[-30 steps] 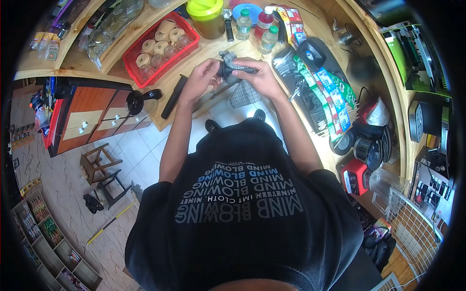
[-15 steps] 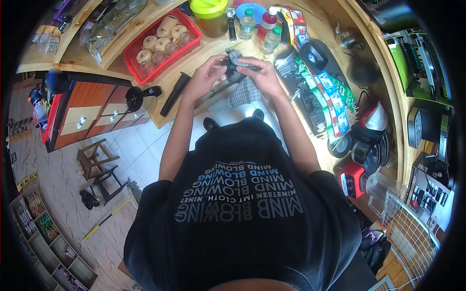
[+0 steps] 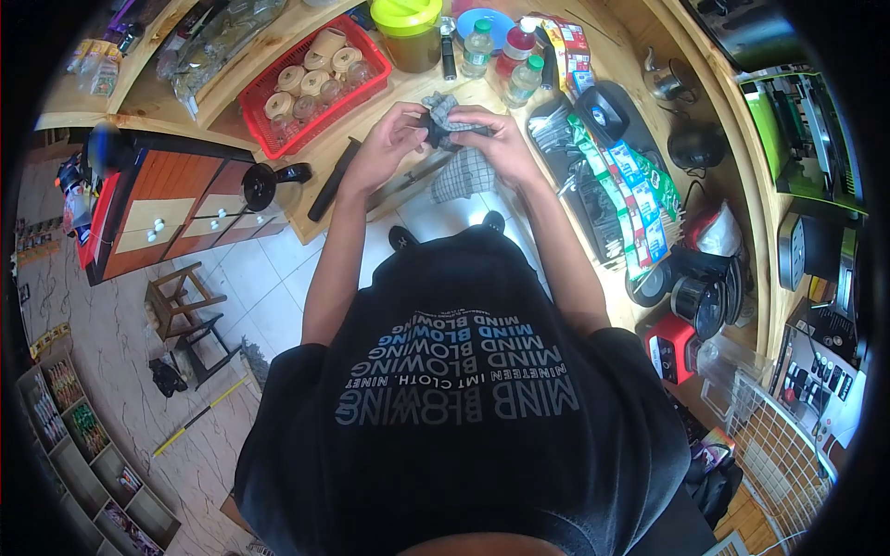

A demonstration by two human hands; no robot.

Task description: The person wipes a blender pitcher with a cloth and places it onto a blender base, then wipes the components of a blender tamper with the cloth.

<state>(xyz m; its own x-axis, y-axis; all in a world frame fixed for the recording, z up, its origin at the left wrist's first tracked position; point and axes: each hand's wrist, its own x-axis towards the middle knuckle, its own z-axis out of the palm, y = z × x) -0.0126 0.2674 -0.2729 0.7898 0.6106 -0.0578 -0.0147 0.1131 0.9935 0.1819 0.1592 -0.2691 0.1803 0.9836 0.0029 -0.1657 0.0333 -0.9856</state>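
Note:
Between my two hands is a small black object (image 3: 436, 132), too covered to make out fully. My left hand (image 3: 397, 144) pinches its left side with thumb and fingers. My right hand (image 3: 496, 144) grips a grey checked cloth (image 3: 464, 174) that wraps round the object's top and right side. The cloth's loose end hangs down below my right hand, over the counter's front edge. A long black item (image 3: 334, 181) lies on the wooden counter (image 3: 389, 97) to the left of my left forearm.
Behind my hands are a red basket (image 3: 320, 119) of jars, a yellow-lidded container (image 3: 408, 42), a black torch (image 3: 449, 56) and bottles (image 3: 524, 79). At right lie a black tray (image 3: 565, 176) and sachet strips (image 3: 640, 208). A black-handled round item (image 3: 260, 185) is at left.
The cloth has shifted and bunched up over the black object, whose right-pointing part no longer shows. Both hands stay close together, and the view has moved slightly.

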